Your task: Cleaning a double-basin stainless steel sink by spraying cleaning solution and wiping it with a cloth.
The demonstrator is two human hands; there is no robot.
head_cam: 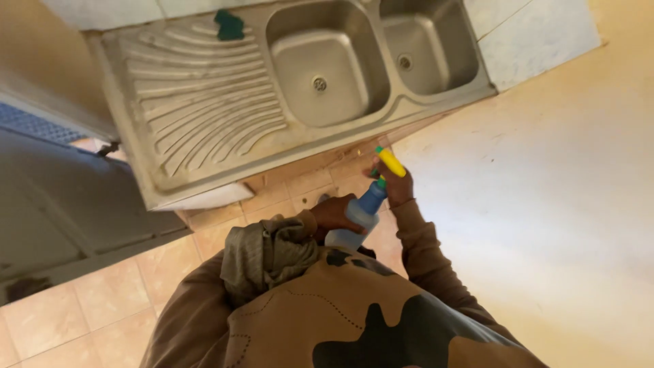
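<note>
You hold a spray bottle (355, 221) below the sink's front edge.

Your left hand (332, 215) wraps its clear plastic body; your right hand (395, 187) closes round the yellow trigger head (391, 162). The bottle's long axis tilts up and away toward the ribbed steel drainboard (197, 102). Two smooth basins (327, 61) sit beside it, a green scrubber (229, 26) at the back, tan tiles (102, 307) underfoot.

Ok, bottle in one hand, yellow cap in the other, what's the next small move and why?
Probably bring the yellow cap in the right hand down onto the neck of the blue bottle, or set it aside on the sink drainboard. The left hand grips the bottle upright, and the cap sits just above its top, seemingly off it.
</note>
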